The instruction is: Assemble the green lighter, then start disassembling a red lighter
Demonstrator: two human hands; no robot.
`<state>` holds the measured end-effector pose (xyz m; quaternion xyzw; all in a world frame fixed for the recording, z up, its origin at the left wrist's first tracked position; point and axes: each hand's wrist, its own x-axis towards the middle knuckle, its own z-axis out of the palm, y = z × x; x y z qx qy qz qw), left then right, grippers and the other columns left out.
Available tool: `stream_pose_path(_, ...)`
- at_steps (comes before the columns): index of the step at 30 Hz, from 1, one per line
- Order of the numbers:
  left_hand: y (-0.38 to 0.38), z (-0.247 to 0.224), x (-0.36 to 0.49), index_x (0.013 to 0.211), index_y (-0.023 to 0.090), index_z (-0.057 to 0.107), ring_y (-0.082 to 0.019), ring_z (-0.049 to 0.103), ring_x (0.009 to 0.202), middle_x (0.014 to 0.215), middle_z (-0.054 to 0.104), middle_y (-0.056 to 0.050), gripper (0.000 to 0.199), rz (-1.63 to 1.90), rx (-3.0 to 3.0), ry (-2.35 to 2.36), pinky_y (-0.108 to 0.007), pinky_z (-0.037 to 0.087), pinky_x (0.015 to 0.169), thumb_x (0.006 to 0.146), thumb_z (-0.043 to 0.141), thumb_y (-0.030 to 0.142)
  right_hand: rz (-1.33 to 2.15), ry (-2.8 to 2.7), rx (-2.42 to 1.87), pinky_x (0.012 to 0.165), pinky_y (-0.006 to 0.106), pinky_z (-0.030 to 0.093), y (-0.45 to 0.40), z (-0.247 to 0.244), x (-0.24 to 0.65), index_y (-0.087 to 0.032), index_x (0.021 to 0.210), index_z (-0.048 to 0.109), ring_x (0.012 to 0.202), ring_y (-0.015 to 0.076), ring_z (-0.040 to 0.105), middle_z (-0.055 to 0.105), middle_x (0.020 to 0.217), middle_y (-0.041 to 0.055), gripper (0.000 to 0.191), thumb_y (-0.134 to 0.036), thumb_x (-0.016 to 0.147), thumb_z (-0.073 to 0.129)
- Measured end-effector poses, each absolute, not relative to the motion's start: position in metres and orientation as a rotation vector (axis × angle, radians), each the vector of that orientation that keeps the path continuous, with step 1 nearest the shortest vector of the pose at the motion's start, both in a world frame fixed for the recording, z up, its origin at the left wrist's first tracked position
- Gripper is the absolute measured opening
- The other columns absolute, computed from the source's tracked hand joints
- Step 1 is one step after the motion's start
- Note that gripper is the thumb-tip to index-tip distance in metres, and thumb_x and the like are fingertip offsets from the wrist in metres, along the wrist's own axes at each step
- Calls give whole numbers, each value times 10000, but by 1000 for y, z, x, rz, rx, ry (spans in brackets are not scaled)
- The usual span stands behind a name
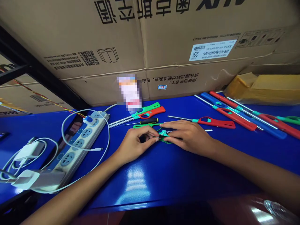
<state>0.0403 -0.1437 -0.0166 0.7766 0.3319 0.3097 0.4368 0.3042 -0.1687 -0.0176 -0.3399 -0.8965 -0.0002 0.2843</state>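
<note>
My left hand [138, 142] is closed, with thumb and index finger pinching a small dark part at the middle of the blue table. Opposite it, my right hand [192, 136] has its fingers closed about an opened green lighter casing [146, 126]. Between my fingertips a turquoise piece [164, 133] and thin pale wires show; my fingers hide the rest. Just behind lies a black screwdriver [149, 121] with a thin shaft. A green lighter [150, 108] and a red lighter [154, 112] lie beyond it, and another red lighter [214, 122] is behind my right hand.
Several red, blue and green long lighters [236, 117] lie at the right, near a brown package [272, 87]. On the left is a white power strip [87, 137] with plugs and a looping white cable [109, 137]. A large cardboard sheet [164, 37] stands behind, with a blurred-out upright object [130, 92].
</note>
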Motion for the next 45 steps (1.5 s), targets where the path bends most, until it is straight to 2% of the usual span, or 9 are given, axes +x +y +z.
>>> stream_pose_path(6,-143,-19,40,1042,188,773,-141,751,834,947,811,-26,129,802,1835,842,-253,581,786,972,774,297,396,-2328,-922,1082,385,616,-169,-14,302,-214,941,814,1222,235,775,794,1352,76,123,-254,1021,729)
stream_pose_path(8,-143,-18,40,1043,186,769,-142,759,840,948,814,-26,128,811,1834,847,-251,585,787,975,770,294,487,-2310,-940,1086,389,607,-170,-11,302,-214,931,799,1232,233,768,783,1369,83,129,-245,1021,711)
stream_pose_path(13,-143,-17,41,1053,192,776,-137,748,822,937,812,-18,135,832,1924,892,-244,555,742,986,766,309,614,-2307,-965,1106,444,581,-169,-3,303,-220,925,778,1275,257,745,759,1405,100,142,-201,1017,671)
stream_pose_path(18,-145,-15,41,1036,186,774,-123,705,761,902,798,-15,121,842,1969,884,-238,521,688,991,754,297,731,-2286,-989,1080,438,578,-165,0,304,-231,876,773,1250,250,752,765,1391,79,163,-182,1001,680)
stream_pose_path(27,-143,-16,41,1021,174,750,-127,658,763,882,754,-23,125,843,1885,844,-261,530,731,983,744,292,795,-2292,-896,1081,416,516,-162,10,313,-206,802,657,1249,254,710,727,1411,111,267,-236,1059,593)
stream_pose_path(33,-143,-18,41,1024,184,750,-130,677,782,901,764,-24,126,836,1899,865,-265,525,724,986,743,304,898,-2212,-901,1006,412,505,-158,12,315,-200,759,622,1133,244,705,737,1274,100,309,-257,1062,596)
stream_pose_path(39,-142,-19,41,1032,187,748,-131,691,796,903,769,-20,120,837,1926,883,-261,525,732,994,734,299,647,-2242,-854,884,367,469,-163,19,315,-201,795,666,967,212,628,673,1031,67,278,-273,1058,615)
stream_pose_path(42,-143,-19,40,1027,183,745,-131,685,783,898,768,-23,123,838,1926,876,-261,524,721,997,730,301,716,-2262,-862,802,331,465,-166,23,314,-199,822,665,856,181,602,636,954,48,292,-300,1083,582)
stream_pose_path(45,-143,-20,40,1034,184,744,-134,697,803,911,775,-23,121,841,1938,876,-264,529,741,1001,729,300,863,-2146,-906,774,324,462,-164,22,315,-194,719,616,833,173,595,612,945,45,377,-305,1077,576)
